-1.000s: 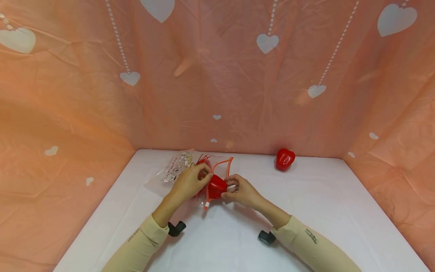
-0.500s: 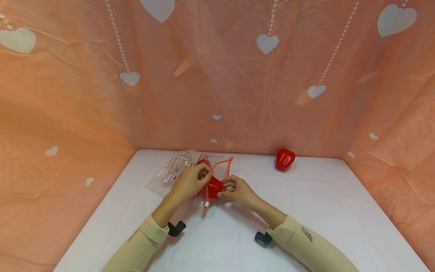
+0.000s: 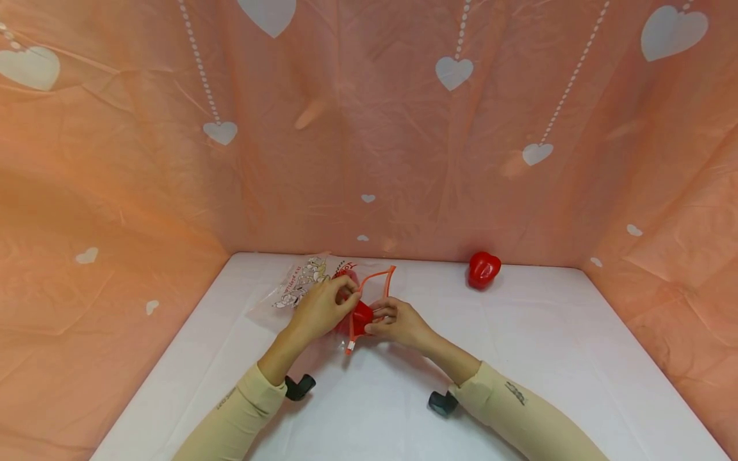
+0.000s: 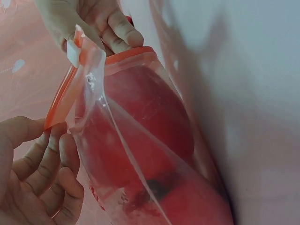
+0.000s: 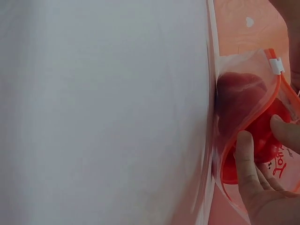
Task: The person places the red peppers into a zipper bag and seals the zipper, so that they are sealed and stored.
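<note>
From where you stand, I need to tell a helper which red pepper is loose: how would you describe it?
Start at the white table and follow its far edge, where it meets the pink heart-print backdrop. Right of the middle there sits a red pepper. Unlike the red pepper in the zip bag held between the two hands, it stands alone, bare and untouched.

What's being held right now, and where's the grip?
Both hands hold a clear zip bag. The left hand grips its orange zipper rim; the right hand pinches a red pepper at the mouth.
</note>
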`<state>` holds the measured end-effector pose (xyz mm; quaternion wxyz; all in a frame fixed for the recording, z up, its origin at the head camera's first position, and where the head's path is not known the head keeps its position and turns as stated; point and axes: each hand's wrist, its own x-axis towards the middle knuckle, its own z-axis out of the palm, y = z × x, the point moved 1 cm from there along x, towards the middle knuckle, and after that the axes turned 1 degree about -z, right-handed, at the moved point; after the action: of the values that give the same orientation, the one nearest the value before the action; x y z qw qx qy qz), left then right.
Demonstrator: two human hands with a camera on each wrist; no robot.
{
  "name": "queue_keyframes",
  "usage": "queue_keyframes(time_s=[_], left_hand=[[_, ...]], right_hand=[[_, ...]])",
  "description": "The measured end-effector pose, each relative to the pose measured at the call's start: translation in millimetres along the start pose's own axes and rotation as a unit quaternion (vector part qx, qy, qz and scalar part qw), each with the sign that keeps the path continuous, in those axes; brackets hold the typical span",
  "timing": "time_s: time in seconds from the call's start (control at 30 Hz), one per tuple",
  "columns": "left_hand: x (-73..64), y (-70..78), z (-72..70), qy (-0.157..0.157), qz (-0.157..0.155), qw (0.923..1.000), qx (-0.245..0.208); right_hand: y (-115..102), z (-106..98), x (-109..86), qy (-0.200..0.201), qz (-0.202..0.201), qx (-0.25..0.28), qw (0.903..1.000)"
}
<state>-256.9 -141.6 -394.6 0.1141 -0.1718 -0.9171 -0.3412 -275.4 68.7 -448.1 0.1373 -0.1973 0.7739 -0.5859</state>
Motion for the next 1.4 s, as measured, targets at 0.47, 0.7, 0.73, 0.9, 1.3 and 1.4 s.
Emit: queue_keyframes(time_s=[0.47, 0.7, 0.73, 0.9, 1.3, 1.4], left_hand=[[-0.7, 0.6, -0.9, -0.002, 0.008, 0.9999, -0.008], [-0.4, 0.8, -1.0, 0.001, 0.011, 0.9999, -0.006], [-0.3, 0.9, -1.0, 0.001, 0.011, 0.9999, -0.005], [0.2, 1.3, -0.8, 0.004, 0.01, 0.9999, -0.003], [-0.3, 2.6, -0.9, 0.004, 0.005, 0.9999, -0.009], [-0.3, 2.6, -0.7, 0.004, 0.003, 0.9999, -0.01]], right_hand=[[-5, 3, 5.1, -0.005, -0.02, 0.002, 0.9998], [-5, 6, 8.6, -0.009, -0.031, 0.005, 0.9995], [-5, 6, 9.0, -0.01, -0.031, 0.007, 0.9994], [-3, 9, 11.5, -0.011, -0.029, 0.013, 0.9994], [-4, 14, 16.5, 0.006, -0.014, -0.012, 0.9998], [-4, 15, 16.3, 0.014, -0.011, -0.008, 0.9998]])
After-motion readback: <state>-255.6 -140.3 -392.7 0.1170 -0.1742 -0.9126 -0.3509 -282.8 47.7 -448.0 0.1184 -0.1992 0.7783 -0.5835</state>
